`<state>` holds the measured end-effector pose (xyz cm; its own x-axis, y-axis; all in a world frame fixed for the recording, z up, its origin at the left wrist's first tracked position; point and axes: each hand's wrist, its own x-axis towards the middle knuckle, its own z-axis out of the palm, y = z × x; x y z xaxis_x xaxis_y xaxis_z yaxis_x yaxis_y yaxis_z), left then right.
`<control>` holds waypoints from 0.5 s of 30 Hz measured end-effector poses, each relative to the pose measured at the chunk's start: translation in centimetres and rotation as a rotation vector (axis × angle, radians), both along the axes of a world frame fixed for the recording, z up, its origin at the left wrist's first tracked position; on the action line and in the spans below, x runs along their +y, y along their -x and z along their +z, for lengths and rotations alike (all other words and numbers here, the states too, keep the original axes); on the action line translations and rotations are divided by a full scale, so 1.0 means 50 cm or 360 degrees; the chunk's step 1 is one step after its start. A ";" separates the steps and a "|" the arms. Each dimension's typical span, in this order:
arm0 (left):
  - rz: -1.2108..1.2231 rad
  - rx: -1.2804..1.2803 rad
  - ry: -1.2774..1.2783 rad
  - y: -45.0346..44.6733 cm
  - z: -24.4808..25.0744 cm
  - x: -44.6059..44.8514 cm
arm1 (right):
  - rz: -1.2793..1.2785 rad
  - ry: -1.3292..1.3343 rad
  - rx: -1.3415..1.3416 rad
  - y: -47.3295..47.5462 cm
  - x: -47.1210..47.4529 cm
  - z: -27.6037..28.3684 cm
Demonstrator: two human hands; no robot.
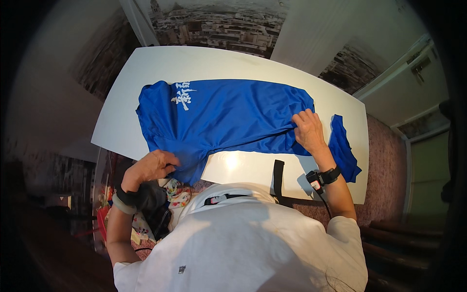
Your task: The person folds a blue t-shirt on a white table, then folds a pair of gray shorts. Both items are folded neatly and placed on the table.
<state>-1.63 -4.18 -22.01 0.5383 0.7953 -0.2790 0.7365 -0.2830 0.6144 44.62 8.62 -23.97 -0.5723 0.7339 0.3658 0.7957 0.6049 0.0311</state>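
A blue garment [233, 113], apparently a shirt of smooth thin fabric, lies spread across the white table. White writing [182, 95] shows near its left end. My right hand [308, 131] pinches the cloth at the garment's right end, along a long crease. At the near left, my left hand [155, 164] is beside the sleeve [189, 160], which hangs slightly over the table's front edge. Its fingertips meet the blurred fabric, and whether they grip it is unclear. Folds hide part of the garment's lower layer.
The white table [240, 166] has an angled left edge. A separate blue cloth piece [343, 149] lies on its right side. A black strap [278, 179] crosses the front edge. Below left are a patterned cloth [178, 195] and dark items. A door [419, 76] stands at the right.
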 end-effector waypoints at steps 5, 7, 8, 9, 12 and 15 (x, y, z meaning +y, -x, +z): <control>-0.0078 0.0154 0.0055 -0.020 0.007 0.008 | -0.0070 -0.0303 0.0414 -0.029 -0.006 -0.019; 0.0026 0.0269 0.0180 -0.035 0.018 0.018 | -0.0088 -0.0274 0.0553 -0.031 -0.014 -0.028; 0.0046 0.0319 0.0196 -0.044 0.021 0.023 | -0.0035 -0.0222 0.0562 -0.033 -0.019 -0.032; 0.0091 0.0254 0.0036 -0.056 0.020 0.031 | 0.0006 -0.0162 0.0522 -0.036 -0.024 -0.034; 0.0189 0.0098 -0.0334 -0.091 -0.004 0.058 | 0.0121 0.0001 0.0395 -0.048 -0.037 -0.038; 0.0157 -0.0078 -0.0804 -0.132 -0.054 0.081 | 0.0062 0.0031 0.0248 -0.062 -0.050 -0.039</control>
<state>4.99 -0.11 -24.70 0.4565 0.8720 0.1767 0.7486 -0.4838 0.4534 47.74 6.12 -25.90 -0.5380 0.7200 0.4385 0.7657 0.6349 -0.1031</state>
